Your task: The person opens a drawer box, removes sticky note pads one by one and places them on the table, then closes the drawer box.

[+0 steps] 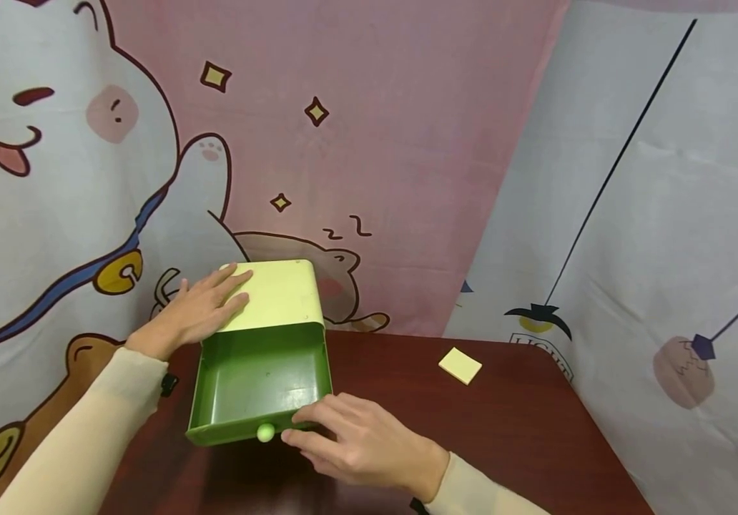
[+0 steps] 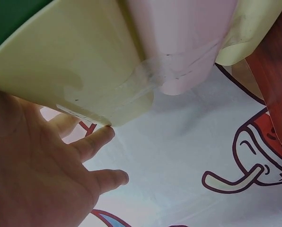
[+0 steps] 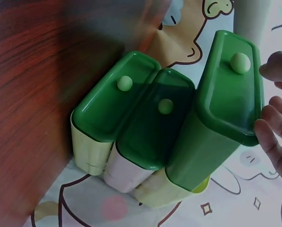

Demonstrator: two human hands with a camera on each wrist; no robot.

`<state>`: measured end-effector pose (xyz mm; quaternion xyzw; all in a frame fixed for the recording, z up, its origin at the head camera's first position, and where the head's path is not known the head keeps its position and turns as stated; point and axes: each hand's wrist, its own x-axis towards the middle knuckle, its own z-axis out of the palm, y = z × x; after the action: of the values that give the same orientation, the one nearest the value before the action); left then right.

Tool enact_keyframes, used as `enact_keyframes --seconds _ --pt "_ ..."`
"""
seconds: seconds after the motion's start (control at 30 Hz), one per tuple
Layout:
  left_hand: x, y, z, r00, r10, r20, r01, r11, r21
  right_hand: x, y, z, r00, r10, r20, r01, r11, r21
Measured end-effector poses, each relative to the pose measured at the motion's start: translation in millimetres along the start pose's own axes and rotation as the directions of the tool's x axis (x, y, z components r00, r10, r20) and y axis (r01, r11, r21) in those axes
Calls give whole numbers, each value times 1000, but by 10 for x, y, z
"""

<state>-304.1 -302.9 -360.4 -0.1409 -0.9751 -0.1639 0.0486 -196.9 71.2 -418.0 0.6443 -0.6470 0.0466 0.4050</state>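
Observation:
A small cream drawer unit stands on the table with its green top drawer pulled out, showing the green inner floor. A pale green knob sits on the drawer's front. My left hand rests on top of the unit with fingers spread; the left wrist view shows it against the cream side. At the drawer's front, my right hand has its fingers loosely bent at the upper rim, right of the knob. Two lower drawers, both pushed in, appear in the right wrist view, the middle casing pink.
A pad of yellow sticky notes lies on the dark red-brown table, right of the unit. Behind the table hangs a cloth with cartoon cats, and another printed cloth hangs on the right.

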Motion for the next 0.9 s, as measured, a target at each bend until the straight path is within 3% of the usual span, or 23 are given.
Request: enact_keyframes --seconds 0.17,0.37,0.57,0.9 --pt "-3 -1 -2 1000 -1 -4 1 1000 -1 71 -31 52 993 -94 66 101 988 -113" --pt "0 -5 5 1000 -2 -4 2 1000 -2 159 -77 176 980 -173 99 192 950 -246" --pt "0 -12 8 1000 -3 1 3 1000 -5 191 -140 326 976 -189 112 215 928 -305" --pt "3 -16 13 1000 -5 -3 5 1000 -4 242 -134 440 979 -195 60 204 923 -326"
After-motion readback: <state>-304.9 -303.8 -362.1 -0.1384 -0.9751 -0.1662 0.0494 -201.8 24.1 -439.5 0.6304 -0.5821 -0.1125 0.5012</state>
